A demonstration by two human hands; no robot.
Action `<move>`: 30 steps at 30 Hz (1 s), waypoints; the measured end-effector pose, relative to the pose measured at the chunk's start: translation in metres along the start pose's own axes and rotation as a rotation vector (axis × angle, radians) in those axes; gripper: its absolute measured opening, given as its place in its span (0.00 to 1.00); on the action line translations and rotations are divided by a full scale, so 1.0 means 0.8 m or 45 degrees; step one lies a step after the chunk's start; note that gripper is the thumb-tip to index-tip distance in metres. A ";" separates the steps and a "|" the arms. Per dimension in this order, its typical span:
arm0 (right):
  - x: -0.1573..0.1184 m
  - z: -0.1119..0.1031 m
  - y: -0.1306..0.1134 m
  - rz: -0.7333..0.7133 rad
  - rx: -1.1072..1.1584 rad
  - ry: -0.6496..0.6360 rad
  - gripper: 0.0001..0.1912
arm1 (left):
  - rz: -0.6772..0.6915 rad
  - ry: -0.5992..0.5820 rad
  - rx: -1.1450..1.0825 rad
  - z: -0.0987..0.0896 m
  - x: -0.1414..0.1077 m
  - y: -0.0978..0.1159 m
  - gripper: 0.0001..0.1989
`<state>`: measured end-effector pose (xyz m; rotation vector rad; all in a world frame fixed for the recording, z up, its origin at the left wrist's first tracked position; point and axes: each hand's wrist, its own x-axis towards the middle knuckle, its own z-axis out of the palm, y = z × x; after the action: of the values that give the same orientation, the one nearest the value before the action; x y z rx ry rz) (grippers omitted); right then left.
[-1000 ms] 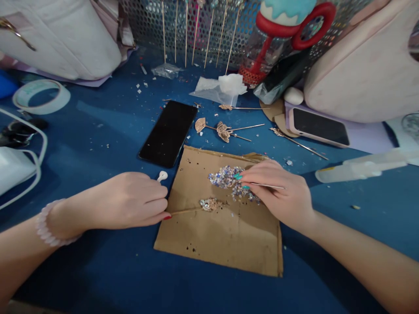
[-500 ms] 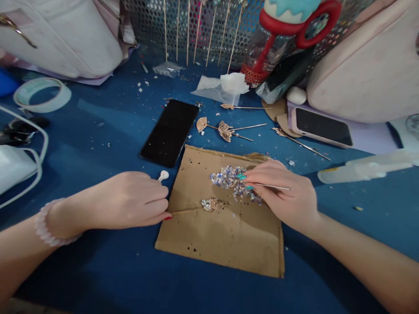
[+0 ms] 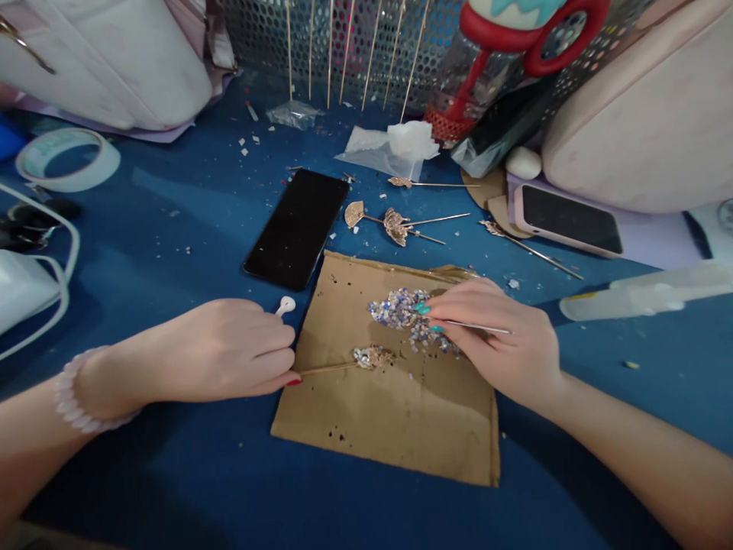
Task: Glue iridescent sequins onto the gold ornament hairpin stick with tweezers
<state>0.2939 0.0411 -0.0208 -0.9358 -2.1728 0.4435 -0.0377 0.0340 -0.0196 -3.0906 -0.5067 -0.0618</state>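
Observation:
My left hand is closed, with thumb and fingers pinching the stem of a hairpin. The hairpin's ornamented head carries small shiny stones and lies over a piece of cardboard. On the cardboard's upper right is a pile of small multicoloured stones. My right hand rests at this pile, fingers pinched around a slim metal tool. Its working tip is hidden by the fingertips among the stones. A white earbud sits beside my left knuckles.
A black phone lies behind the cardboard. Several gold hairpins lie farther back, near a second phone. A tape roll is at the left, a translucent bottle at the right. Thin sticks stand before a perforated metal panel.
The view has shifted slightly. Both hands keep their places, the left on the hairpin and the right at the stone pile, with almost no visible movement.

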 end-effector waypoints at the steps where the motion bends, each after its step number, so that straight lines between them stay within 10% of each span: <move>1: 0.000 0.000 0.000 -0.003 -0.005 -0.006 0.10 | 0.000 -0.005 0.003 0.000 0.000 0.000 0.16; 30: 0.002 0.004 -0.004 0.006 -0.019 -0.001 0.09 | -0.007 -0.043 0.008 0.002 -0.001 -0.002 0.16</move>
<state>0.2894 0.0403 -0.0207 -0.9492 -2.1775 0.4305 -0.0391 0.0348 -0.0211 -3.0888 -0.5153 -0.0076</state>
